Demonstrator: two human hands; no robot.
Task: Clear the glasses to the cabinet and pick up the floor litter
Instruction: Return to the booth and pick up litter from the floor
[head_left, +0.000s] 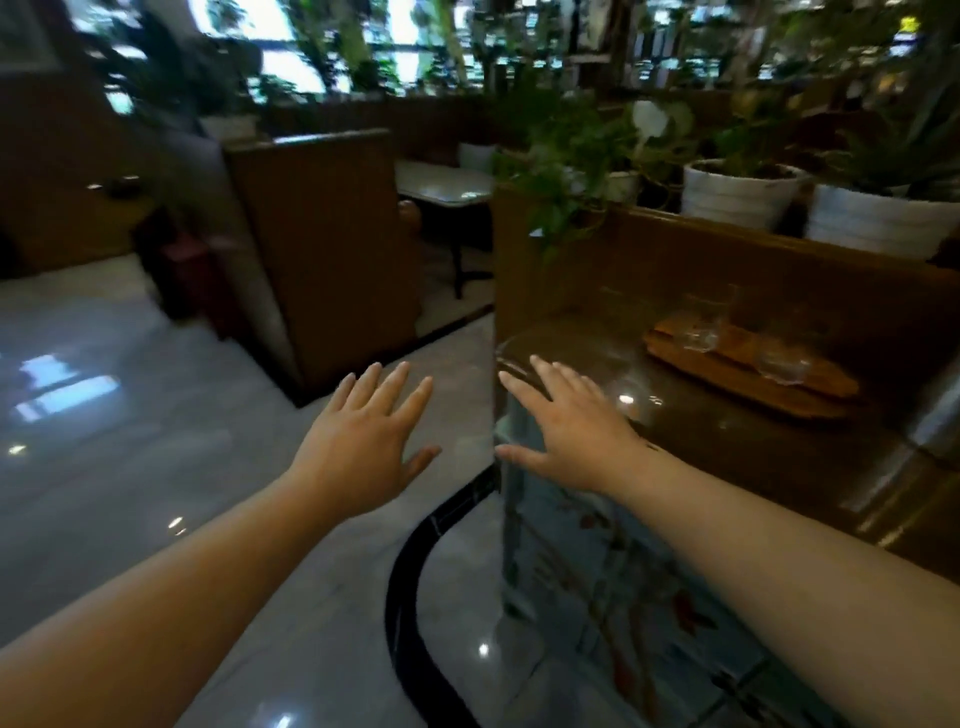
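glasses (701, 332) upright on wooden tray (810, 387); both hands, left (363, 441) and right (576, 431), spread flat, empty

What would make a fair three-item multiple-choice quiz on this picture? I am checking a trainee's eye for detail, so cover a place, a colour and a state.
1. Where do the clear glasses stand?
A. on the floor
B. on a wooden tray
C. in a plant pot

2. What colour are the plant pots on the ledge?
A. white
B. red
C. black

3. How are the two hands?
A. both fists
B. each holds a glass
C. open and empty

Key: 1 B, they sit on the wooden tray on the dark table. 2 A, the ribbed pots are white. 3 C, the left hand and right hand have spread fingers and hold nothing.
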